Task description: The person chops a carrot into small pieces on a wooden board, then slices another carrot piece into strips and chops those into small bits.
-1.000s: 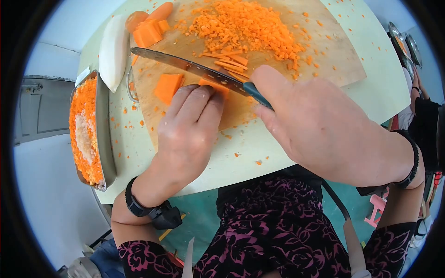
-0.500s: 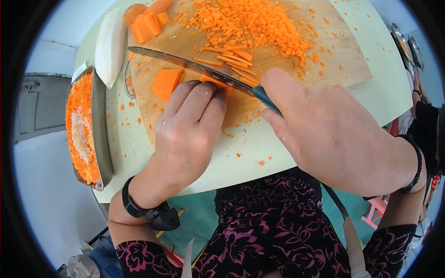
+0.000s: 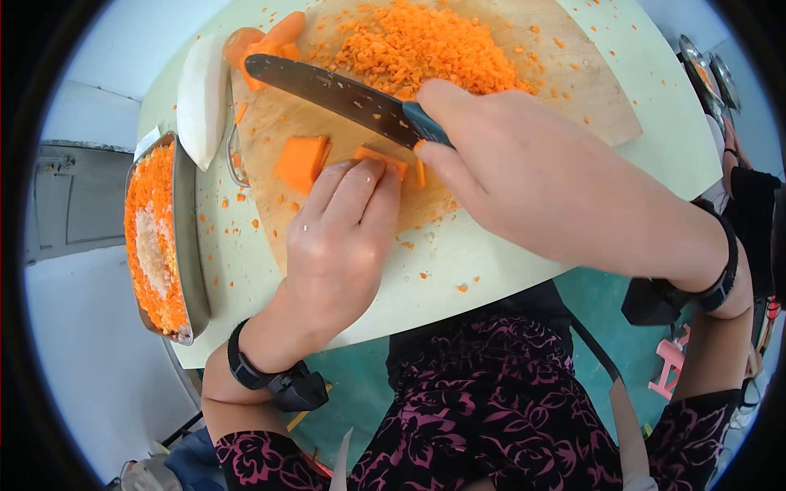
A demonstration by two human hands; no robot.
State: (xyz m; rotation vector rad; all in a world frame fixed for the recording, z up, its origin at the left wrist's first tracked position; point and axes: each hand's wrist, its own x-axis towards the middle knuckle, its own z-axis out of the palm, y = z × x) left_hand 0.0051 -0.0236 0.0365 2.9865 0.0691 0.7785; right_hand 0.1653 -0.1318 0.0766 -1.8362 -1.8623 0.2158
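On the wooden cutting board (image 3: 266, 192), my left hand (image 3: 340, 237) presses its bent fingertips onto a carrot piece (image 3: 381, 157), which they partly cover. My right hand (image 3: 532, 172) grips a kitchen knife (image 3: 336, 96) by its dark blue-green handle. The blade sits beyond the carrot piece, its broad face showing with bits of carrot stuck to it. A thin carrot slice (image 3: 421, 172) stands just right of the piece. Left of my fingers lies a carrot block (image 3: 301, 162). Past the blade is a heap of diced carrot (image 3: 434, 45), with larger carrot chunks (image 3: 274, 37) at the far left.
A metal tray (image 3: 195, 282) of diced carrot and paler minced bits stands at the table's left. Beside the board lies a peeled white radish (image 3: 201, 106). Carrot crumbs dot the pale green table (image 3: 483, 274). Another person's arm (image 3: 733, 147) shows at far right.
The knife has moved away from the carrot piece, up the board, and its blade has turned flatter. My right hand now covers the carrot strips' area. My left hand keeps its hold.
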